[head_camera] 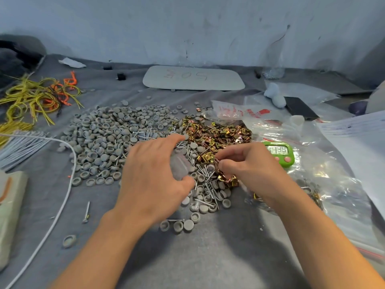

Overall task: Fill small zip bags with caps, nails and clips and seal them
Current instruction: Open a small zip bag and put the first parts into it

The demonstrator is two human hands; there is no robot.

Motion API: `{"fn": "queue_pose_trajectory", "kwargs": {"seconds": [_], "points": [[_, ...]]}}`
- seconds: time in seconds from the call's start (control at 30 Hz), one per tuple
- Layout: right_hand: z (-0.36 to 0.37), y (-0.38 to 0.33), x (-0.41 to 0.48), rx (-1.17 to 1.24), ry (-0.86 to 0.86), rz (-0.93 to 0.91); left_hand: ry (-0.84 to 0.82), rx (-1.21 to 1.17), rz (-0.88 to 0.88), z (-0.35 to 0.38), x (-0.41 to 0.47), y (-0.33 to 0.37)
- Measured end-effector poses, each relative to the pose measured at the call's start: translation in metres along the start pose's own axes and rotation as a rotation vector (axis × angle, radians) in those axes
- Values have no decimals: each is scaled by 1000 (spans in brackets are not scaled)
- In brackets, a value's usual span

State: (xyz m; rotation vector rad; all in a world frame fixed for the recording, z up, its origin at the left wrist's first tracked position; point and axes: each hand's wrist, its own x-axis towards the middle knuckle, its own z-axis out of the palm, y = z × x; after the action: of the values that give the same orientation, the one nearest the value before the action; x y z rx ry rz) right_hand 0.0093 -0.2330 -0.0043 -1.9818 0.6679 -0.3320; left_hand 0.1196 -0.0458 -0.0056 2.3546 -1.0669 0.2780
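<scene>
Cloth (208, 247), grey, under everything. Standing on it, a green timer (280, 152) with pink buttons. Just left of the timer and reaching beyond it, a heap of gold-coloured metal clips (218, 134). Farther left of the timer, a wide heap of round grey caps (104, 138). Between the two heaps and a little nearer than the timer, loose nails (205, 174) mixed with more caps.

Left of the timer, over the nails: left hand (154, 174), fingers and thumb curled round a small clear zip bag (180, 167), blurred. Just beside the timer on its left: right hand (248, 165), fingers bent, thumb and fingertips pinching a few clips at the near edge of their heap, close to the bag.

Under and right of the timer, large clear zip bags (333, 163) with red stripes. Nearer than the timer, beside the right forearm, small filled bags (308, 188) showing caps and clips.

Far left of the timer, a white cable (62, 184), a single nail (86, 211), and yellow and orange ties (35, 97). Beyond the timer, near the wall, a pale board (193, 78) with red writing.
</scene>
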Motion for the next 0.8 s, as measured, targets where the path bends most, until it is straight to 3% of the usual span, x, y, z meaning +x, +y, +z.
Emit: {"fn": "queue_pose_trajectory", "kwargs": {"seconds": [0.13, 0.4, 0.63, 0.7, 0.8], "points": [[-2, -6, -5, 355, -105, 64, 28, -92, 87, 8, -2, 15], [6, -13, -9, 301, -94, -37, -45, -642, -171, 17, 8, 13], [10, -17, -5, 558, -205, 98, -25, -691, -167, 12, 10, 5], [7, -14, -2, 390, -37, 62, -1, -578, -183, 10, 8, 3], [5, -4, 3, -136, 345, -17, 30, -381, -173, 6, 5, 6]]}}
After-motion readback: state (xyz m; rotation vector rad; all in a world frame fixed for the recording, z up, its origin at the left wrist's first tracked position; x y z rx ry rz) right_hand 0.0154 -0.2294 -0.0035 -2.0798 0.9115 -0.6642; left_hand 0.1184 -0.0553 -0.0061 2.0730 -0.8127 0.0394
